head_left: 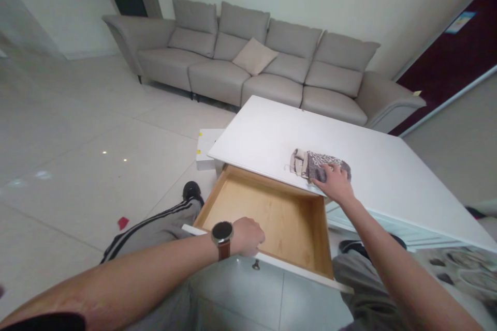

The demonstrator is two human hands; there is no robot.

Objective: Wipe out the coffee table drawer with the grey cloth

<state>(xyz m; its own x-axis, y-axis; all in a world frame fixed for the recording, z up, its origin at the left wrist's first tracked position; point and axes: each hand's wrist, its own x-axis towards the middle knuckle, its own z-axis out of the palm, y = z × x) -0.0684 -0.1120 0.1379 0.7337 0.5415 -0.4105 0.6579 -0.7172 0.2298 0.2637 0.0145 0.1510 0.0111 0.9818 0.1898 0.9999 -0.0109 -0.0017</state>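
A wooden drawer [272, 212] stands pulled out of a white table [380, 165], and its inside is bare. My left hand [248, 235], with a watch on the wrist, is closed over the drawer's white front edge. My right hand [334, 182] rests on a folded grey patterned cloth [310, 163] lying on the tabletop just behind the drawer, fingers curled onto its near end.
A long grey sofa [252, 62] with a beige cushion stands behind the table. A small white box [205, 147] sits on the tiled floor left of the table. My legs in grey striped trousers are under the drawer. A small red scrap [123, 223] lies on the floor.
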